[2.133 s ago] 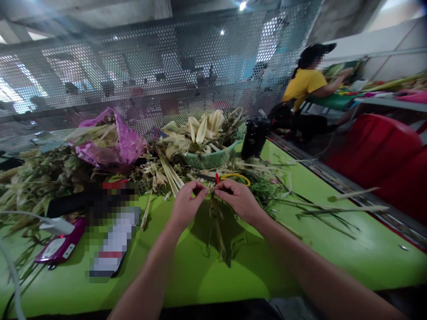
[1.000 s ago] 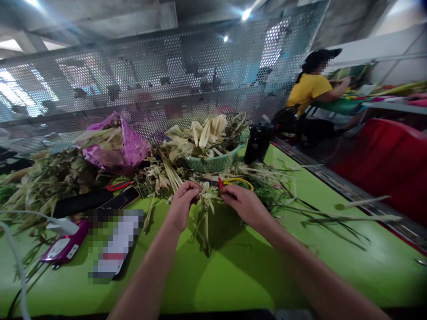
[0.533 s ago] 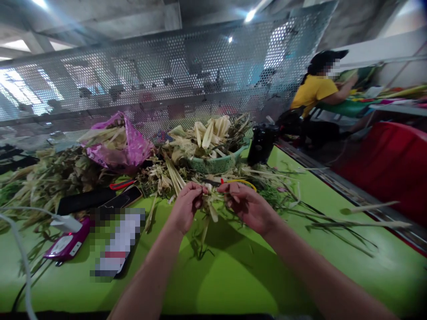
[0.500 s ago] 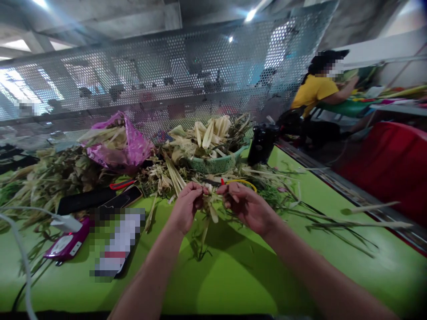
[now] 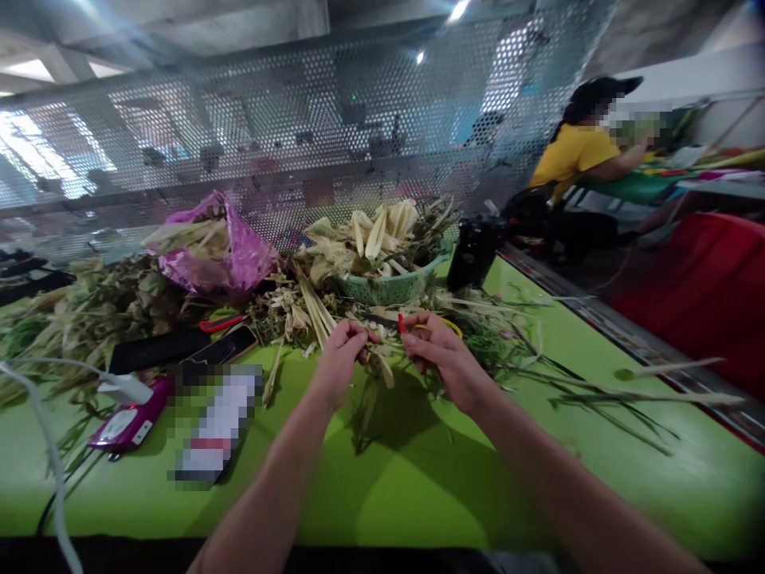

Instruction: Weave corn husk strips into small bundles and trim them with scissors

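Note:
My left hand is closed, its thumb and fingertips pinching a small bunch of pale dried husk above the green table. The strips of the bunch hang down between my hands. Just to the right of it, my right hand has its fingers curled in. Whatever those fingers grip is too small to make out. Behind my right hand lies a tool with a red and yellow handle, partly hidden by the fingers. Long pale husk strips lie beyond my left hand.
A green basket heaped with husks stands at the back, beside a pink plastic bag and a black container. Phones, a red cutter and a purple power bank lie left. A person in yellow sits far right.
My right hand has turned slightly and its fingers have drawn a little away from the husk bunch. The left hand keeps its pinch. The whole view has shifted slightly.

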`<action>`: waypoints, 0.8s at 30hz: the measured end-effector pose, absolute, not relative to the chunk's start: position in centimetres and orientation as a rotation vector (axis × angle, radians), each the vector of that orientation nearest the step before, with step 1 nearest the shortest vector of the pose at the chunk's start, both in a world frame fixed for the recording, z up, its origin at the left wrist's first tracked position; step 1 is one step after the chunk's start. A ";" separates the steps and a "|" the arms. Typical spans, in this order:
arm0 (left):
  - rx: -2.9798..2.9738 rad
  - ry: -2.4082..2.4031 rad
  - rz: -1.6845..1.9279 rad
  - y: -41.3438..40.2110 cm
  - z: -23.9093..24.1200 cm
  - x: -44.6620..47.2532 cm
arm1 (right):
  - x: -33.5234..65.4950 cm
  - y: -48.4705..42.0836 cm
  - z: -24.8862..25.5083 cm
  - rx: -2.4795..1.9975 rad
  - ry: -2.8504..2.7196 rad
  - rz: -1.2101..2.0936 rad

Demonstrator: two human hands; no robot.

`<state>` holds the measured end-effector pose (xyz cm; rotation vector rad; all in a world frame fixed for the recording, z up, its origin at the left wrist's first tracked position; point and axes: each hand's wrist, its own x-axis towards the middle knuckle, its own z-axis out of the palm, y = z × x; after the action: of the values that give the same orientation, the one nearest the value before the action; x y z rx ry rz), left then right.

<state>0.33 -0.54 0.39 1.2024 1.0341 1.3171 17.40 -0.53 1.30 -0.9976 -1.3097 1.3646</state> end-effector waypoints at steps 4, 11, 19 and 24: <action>1.198 0.988 1.303 -0.6 0.3 0.4 | 17.1 -0.4 1.0 -1.124 -1.409 1.315; 1.225 0.911 1.259 -0.8 0.7 0.0 | 16.9 -0.1 0.3 -1.138 -1.464 1.378; 1.422 0.998 1.059 -0.6 0.4 0.1 | 17.1 -0.2 0.3 -1.119 -1.401 1.249; 1.486 1.014 1.146 -0.4 -0.1 0.4 | 17.4 0.0 0.1 -1.131 -1.477 1.082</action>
<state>0.42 -0.35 -0.12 1.4856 1.0141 1.1464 17.41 -0.03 0.09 -1.1306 -1.4766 1.0817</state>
